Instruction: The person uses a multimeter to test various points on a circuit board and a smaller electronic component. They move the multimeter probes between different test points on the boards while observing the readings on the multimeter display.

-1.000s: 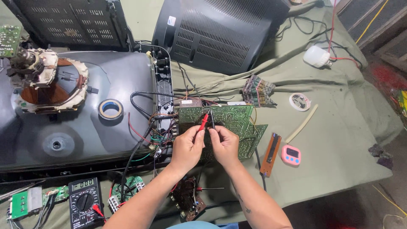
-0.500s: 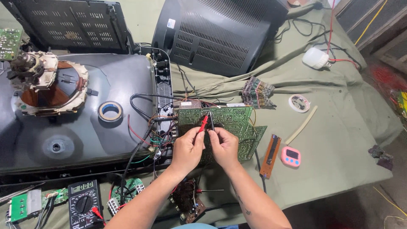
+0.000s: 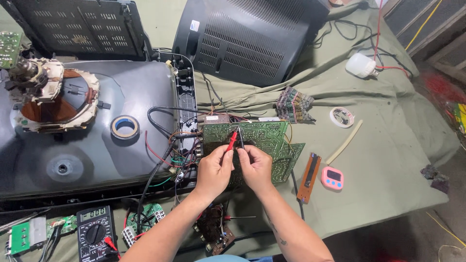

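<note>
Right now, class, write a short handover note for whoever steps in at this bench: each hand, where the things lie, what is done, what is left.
Left hand: holds the red probe, tip on the green circuit board.
Right hand: holds the black probe, tip on the same board, close beside the red one.
Board lies solder side up on the green cloth, wired to the opened television chassis.
Multimeter sits at the lower left, switched on.
Done: set opened, board out, probes placed.
Left: whether a reading has been taken cannot be told.
</note>
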